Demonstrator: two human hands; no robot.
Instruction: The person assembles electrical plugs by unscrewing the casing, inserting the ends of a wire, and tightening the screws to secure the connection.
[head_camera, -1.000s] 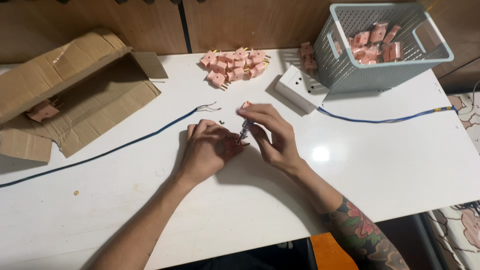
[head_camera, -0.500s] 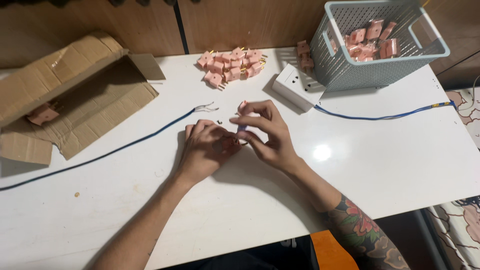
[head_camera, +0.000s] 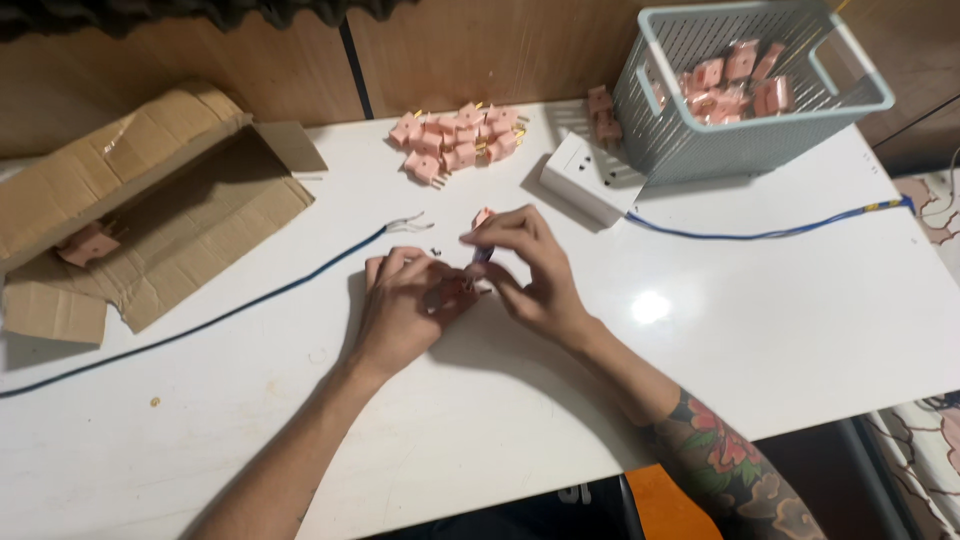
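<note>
My left hand (head_camera: 405, 305) and my right hand (head_camera: 530, 270) meet at the middle of the white table (head_camera: 760, 330). My right hand pinches a small dark screwdriver (head_camera: 482, 256) with a pink plug piece (head_camera: 483, 216) just above its fingers. My left hand cups a small part against the tool tip; that part is mostly hidden by the fingers. A blue cable (head_camera: 250, 300) with bared wire ends (head_camera: 408, 223) lies just left of my hands. Tiny screws (head_camera: 432, 247) sit on the table near the fingers.
A pile of pink plug pieces (head_camera: 455, 140) lies at the back. A grey mesh basket (head_camera: 745, 150) holds more pink pieces. A white socket box (head_camera: 590, 180) with a blue lead (head_camera: 770, 232) sits beside it. An opened cardboard box (head_camera: 150, 220) lies left.
My right hand has shifted slightly, with its fingers turning around the screwdriver. My left hand stays cupped in place. The view has drifted a little.
</note>
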